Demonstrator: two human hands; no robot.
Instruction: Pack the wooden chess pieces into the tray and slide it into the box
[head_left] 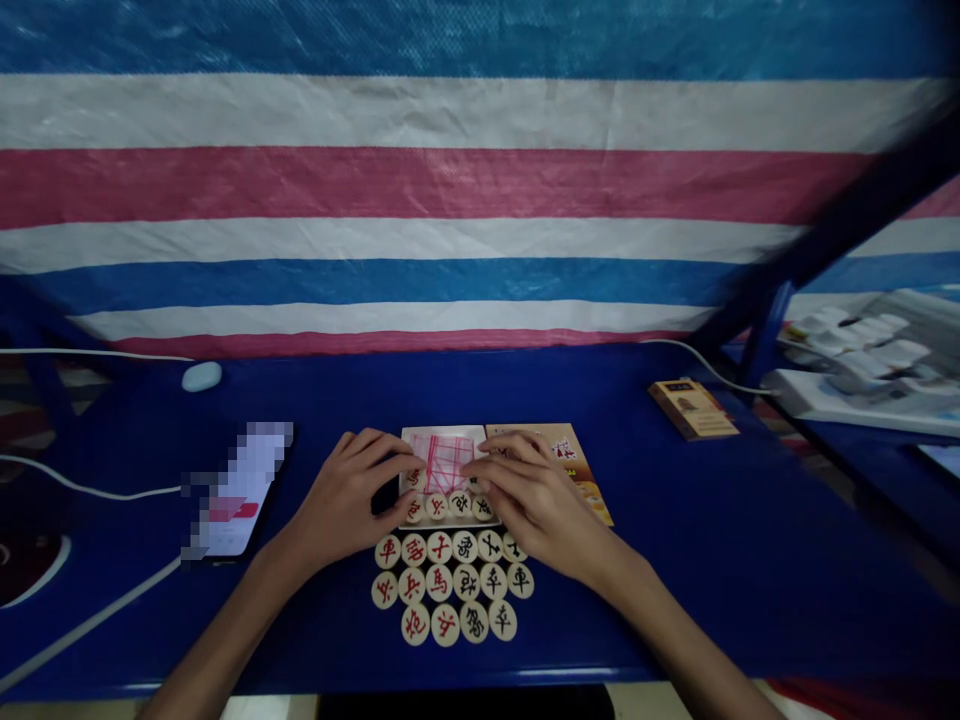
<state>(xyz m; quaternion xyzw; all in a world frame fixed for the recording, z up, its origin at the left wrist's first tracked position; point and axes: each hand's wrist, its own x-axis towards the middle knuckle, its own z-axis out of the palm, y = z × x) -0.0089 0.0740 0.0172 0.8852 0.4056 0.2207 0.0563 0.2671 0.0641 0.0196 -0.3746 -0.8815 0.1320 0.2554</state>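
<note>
Left hand, right hand: fingers bent over white tray | I can't tell whether either pinches anything | chess pieces: some inside, three rows before it on bench

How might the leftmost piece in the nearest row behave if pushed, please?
The piece lies flat, so it would probably slide rather than tip. The table looks smooth, so the piece may slip easily. Being round, it could roll if stood on edge.
</note>
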